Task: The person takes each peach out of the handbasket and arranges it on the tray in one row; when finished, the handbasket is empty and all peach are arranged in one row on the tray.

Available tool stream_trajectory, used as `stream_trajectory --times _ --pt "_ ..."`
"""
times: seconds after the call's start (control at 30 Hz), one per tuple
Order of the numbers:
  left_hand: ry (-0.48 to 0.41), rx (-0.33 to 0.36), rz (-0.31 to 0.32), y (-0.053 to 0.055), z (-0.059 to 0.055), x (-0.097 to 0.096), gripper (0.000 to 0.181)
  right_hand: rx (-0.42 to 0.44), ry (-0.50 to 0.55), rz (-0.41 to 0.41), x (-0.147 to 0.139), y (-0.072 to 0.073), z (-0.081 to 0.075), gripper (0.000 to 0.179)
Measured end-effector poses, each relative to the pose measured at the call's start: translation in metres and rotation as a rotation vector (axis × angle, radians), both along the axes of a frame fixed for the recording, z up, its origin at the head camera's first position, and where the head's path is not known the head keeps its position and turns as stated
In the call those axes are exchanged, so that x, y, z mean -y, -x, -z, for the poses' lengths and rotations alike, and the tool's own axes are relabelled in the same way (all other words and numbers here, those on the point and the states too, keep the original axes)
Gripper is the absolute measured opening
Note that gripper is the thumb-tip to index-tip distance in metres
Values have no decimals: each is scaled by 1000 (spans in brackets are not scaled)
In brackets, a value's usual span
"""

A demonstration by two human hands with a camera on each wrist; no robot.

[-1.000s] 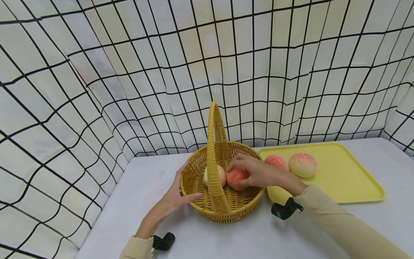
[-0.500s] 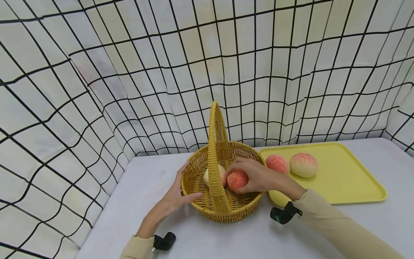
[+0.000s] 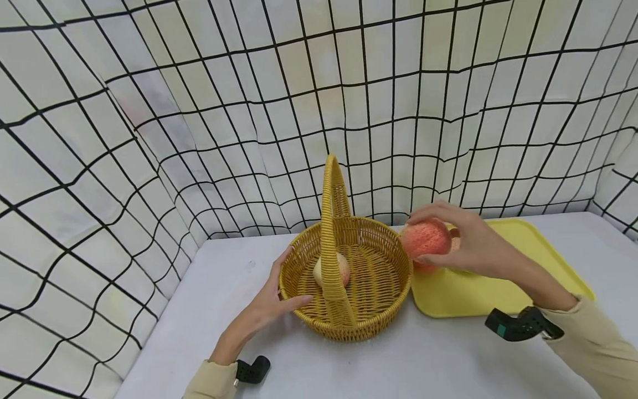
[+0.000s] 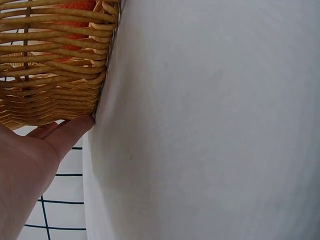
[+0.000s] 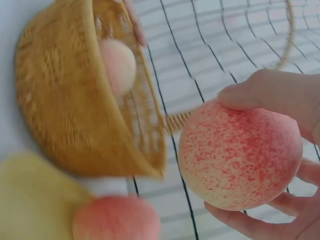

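Observation:
My right hand (image 3: pixel 468 238) holds a red-speckled peach (image 3: pixel 426 238) between thumb and fingers, raised beside the right rim of the wicker basket (image 3: pixel 374 330). In the right wrist view the held peach (image 5: pixel 240 155) shows its pale, pink-flecked side. The left hand (image 3: pixel 266 302) grips the basket's left side, thumb over the rim; in the left wrist view its fingers (image 4: pixel 70 135) lie along the woven wall. A pale peach (image 3: pixel 344 270) rests inside the basket, partly behind the tall handle (image 3: pixel 327 238).
A yellow tray (image 3: pixel 528 260) lies right of the basket on the white table (image 3: pixel 399 366). Another red peach (image 5: pixel 117 220) is on it, mostly hidden in the head view; behind my right hand a further peach barely shows. A black-grid white curtain (image 3: pixel 249 138) encloses the back and left.
My right hand has lifted the red peach out of the basket and carried it right, toward the tray. The left hand and the basket stay in place.

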State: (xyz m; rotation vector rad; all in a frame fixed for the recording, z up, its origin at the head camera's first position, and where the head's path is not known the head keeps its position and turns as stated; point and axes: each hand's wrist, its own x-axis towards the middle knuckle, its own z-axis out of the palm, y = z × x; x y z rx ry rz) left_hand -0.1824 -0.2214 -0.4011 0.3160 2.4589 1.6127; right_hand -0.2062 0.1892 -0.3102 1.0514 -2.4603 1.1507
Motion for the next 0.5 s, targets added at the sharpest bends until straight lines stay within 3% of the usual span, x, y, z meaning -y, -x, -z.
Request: stream_trajectory --times 0.1,0.23,0.5 --pt "3 -4 -1 1 0 -2 114 -63 -25 83 -28 -5 -3 63" --pt "6 -6 2 0 0 -1 113 -46 -51 217 -59 -8 2 66" --pt "4 -1 1 0 -1 0 112 -56 -118 396 -114 -8 35 65"
